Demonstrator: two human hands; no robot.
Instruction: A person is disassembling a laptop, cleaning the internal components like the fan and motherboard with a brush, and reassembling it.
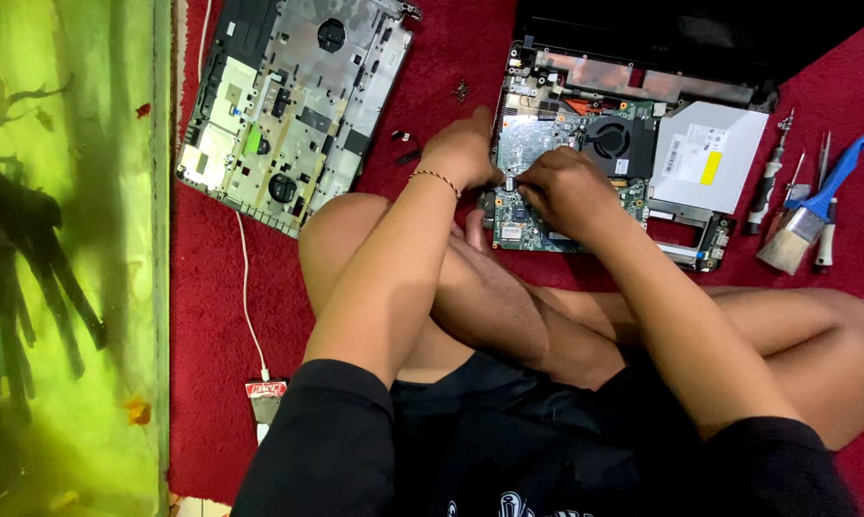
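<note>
a white optical drive point(707, 153) in the opened laptop point(633, 144) bears a yellow rectangular label point(710, 168) and a white one.

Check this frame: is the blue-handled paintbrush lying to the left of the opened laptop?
No, the blue-handled paintbrush lies on the red carpet to the right of the opened laptop, beside the screwdrivers.

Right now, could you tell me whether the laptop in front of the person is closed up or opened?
Opened: the laptop shows its bare green board and fan, and its grey cover panel lies apart on the red carpet.
</note>
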